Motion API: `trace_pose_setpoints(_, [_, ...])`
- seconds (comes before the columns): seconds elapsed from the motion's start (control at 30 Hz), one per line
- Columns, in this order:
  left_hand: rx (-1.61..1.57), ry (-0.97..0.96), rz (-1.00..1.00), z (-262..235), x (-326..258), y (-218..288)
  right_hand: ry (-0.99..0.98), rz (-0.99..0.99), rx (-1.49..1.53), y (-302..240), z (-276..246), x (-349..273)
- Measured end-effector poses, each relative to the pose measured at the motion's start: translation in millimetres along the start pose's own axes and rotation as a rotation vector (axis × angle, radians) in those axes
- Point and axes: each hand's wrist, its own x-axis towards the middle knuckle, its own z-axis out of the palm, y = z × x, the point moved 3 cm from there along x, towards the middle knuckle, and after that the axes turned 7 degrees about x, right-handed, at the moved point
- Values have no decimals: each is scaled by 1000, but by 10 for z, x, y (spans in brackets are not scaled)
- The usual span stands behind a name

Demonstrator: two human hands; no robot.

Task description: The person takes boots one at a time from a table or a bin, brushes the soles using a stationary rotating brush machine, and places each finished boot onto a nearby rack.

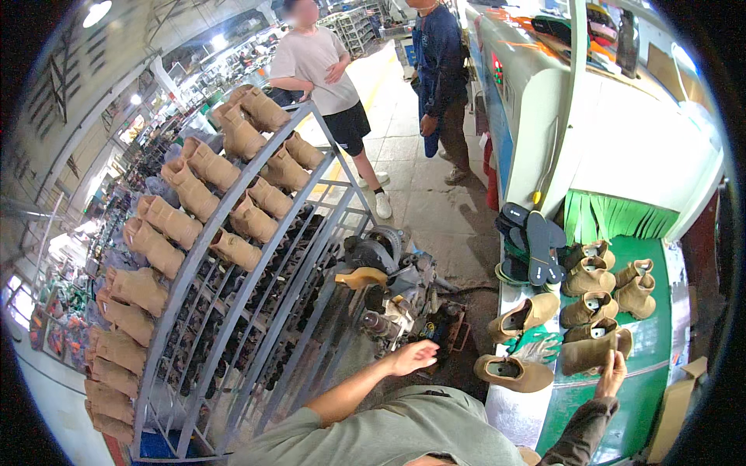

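Observation:
My left hand [414,357] hangs in the air over the machine parts beside the rack, its fingers loosely apart and nothing in it. At the right, my right hand [612,375], below a dark sleeve, pinches the edge of a tan shoe [587,355] at the near end of the green conveyor belt [579,412]. Several more tan shoes [589,309] stand on the belt in rows. On the white ledge between my hands lie a tan low shoe [514,374], another tan shoe [524,317] and a green-and-white work glove [536,344].
A grey metal rack [225,213] with many tan boots [167,221] fills the left. Dark soles [538,241] are piled on the ledge's far end. A white machine with a green fringe curtain [614,215] spans the belt. Two people [318,66] stand in the aisle ahead. A cardboard box [678,408] is at right.

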Motion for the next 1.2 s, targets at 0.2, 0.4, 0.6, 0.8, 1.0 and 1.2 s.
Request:
trace_pose_setpoints(0.2, [-249, -227, 578, -149, 409, 1476, -330, 46, 221, -2256, 1397, -914])
trace_pose_setpoints(0.4, [-345, -371, 615, -478, -95, 1381, -367, 257, 838, -2700, 2293, -1356])
trace_pose_setpoints(0.6, [-307, 40, 526, -661, -1624, 878, -842, 971, 1327, -2469, 3549, -1739])
trace_pose_setpoints(0.8, [-396, 362, 419, -376, -2153, 99, -658, 313, 540, -2132, 4067, -2204])
trace_pose_setpoints(1.0, [-142, 541, 201, -478, -2423, -41, -812, 91, 271, -2353, 4273, -2471])
trace_pose_setpoints(1.2, [-251, 564, 79, -563, -2193, -92, -723, -48, -3, -2232, 4810, -2286])
